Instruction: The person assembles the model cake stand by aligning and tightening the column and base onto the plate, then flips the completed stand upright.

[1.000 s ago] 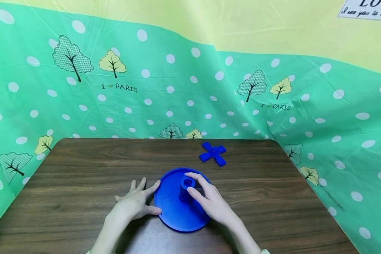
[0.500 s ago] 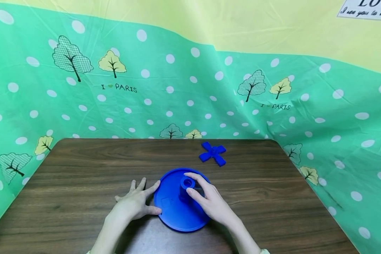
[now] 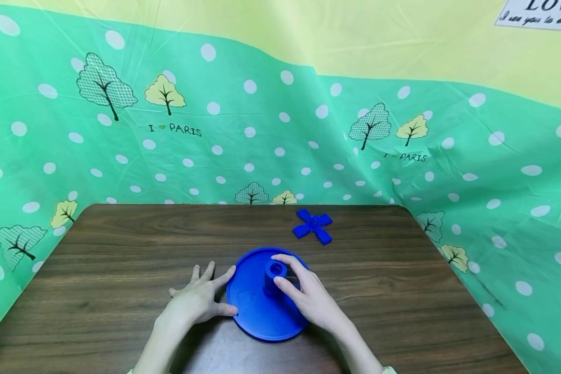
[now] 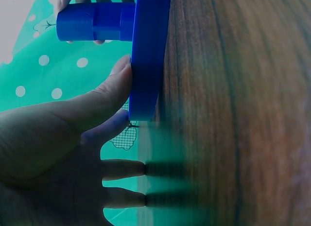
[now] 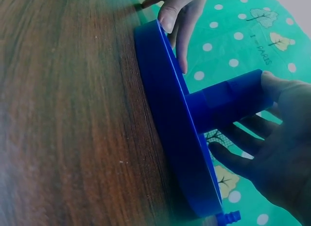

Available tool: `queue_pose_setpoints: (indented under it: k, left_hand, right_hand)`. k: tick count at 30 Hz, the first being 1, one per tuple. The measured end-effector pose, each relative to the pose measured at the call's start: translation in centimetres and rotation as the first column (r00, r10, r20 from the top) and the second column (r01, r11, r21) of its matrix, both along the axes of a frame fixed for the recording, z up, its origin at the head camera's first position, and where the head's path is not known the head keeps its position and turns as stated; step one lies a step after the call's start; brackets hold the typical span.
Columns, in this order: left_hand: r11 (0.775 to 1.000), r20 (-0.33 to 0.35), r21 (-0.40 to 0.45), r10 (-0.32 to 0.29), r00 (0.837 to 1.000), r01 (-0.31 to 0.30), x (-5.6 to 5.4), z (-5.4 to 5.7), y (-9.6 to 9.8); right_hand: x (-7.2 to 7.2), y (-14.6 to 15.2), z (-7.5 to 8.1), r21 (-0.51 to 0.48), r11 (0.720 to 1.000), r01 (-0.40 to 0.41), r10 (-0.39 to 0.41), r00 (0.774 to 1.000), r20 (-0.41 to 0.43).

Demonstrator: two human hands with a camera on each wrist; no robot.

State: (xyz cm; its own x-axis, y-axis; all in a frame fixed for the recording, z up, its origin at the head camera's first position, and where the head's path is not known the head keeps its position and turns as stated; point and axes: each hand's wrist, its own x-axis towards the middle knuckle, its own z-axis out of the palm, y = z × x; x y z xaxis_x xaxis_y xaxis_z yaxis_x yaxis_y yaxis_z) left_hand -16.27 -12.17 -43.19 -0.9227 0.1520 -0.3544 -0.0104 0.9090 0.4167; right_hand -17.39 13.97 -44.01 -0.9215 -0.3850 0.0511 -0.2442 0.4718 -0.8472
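Note:
A round blue disc [image 3: 257, 323] with a raised rim lies flat on the wooden table. From its middle rises a blue hollow cylinder [image 3: 272, 286], upright, its round opening facing up. My left hand [image 3: 191, 302] has its fingers spread, the thumb and index finger touching the left side of the rim. Around the top of the cylinder, my right hand [image 3: 314, 297] holds with thumb and fingertips. In the right wrist view the cylinder [image 5: 228, 99] stands on the disc [image 5: 167, 109], the right thumb near its top end. The left wrist view shows the left thumb [image 4: 114, 85] against the disc's edge.
A blue four-armed cross piece [image 3: 314, 226] with a small peg in its centre lies on the table [image 3: 168, 234] behind the disc, slightly right. A green and yellow printed cloth [image 3: 271, 114] hangs behind and beside the table.

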Motion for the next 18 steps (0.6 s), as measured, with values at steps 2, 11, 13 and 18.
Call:
queue_pose_setpoints:
  k: [2, 11, 13, 18]
  left_hand:
    - [1.000, -0.001, 0.000, -0.002, 1.000, 0.002, 0.0, 0.0, 0.0]
    - [1.000, -0.019, 0.013, -0.014, 1.000, 0.014, 0.1, 0.1, -0.3]
    - [1.000, -0.021, 0.011, -0.013, 1.000, 0.013, 0.1, 0.2, -0.4]
    - [1.000, 0.003, 0.006, -0.020, 1.000, 0.020, 0.0, 0.3, -0.4]
  right_hand:
    - [0.0, 0.0, 0.0, -0.010, 1.000, -0.001, 0.001, 1.000, 0.006]
    - [-1.6, 0.9, 0.8, -0.001, 1.000, -0.001, 0.001, 0.995, -0.099]
    - [-2.6, 1.5, 1.2, -0.013, 1.000, 0.012, -0.014, 0.989, -0.148]
    - [-4.6, 3.5, 1.7, -0.033, 0.996, 0.083, -0.087, 0.981, -0.172]
